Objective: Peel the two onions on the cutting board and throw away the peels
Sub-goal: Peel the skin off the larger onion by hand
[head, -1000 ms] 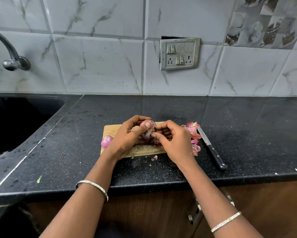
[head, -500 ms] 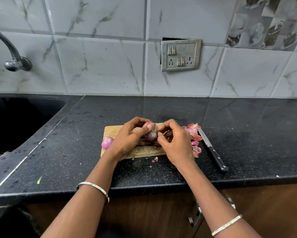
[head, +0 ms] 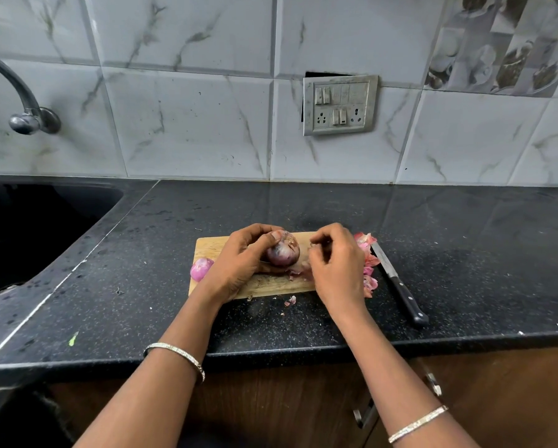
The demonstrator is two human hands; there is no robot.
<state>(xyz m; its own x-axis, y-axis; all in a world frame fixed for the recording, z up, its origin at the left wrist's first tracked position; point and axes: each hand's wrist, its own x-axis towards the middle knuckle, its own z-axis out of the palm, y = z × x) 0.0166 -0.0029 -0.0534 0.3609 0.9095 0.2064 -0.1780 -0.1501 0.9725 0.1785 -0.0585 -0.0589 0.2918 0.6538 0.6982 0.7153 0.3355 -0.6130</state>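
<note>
The left hand curls around one onion, thumb on top, holding it over the cutting board. The right hand sits just beside it with its fingers curled; whether they pinch peel cannot be told. A second onion lies at the board's left edge. One heap of peels and one knife lie to the right.

A black speckled stone countertop carries a wooden cutting board lying flat. Just right of the board lies a heap of pink onion peels, with a black-handled knife beside them. A small peel scrap sits just in front of the board, and a green scrap lies near the front-left edge.
</note>
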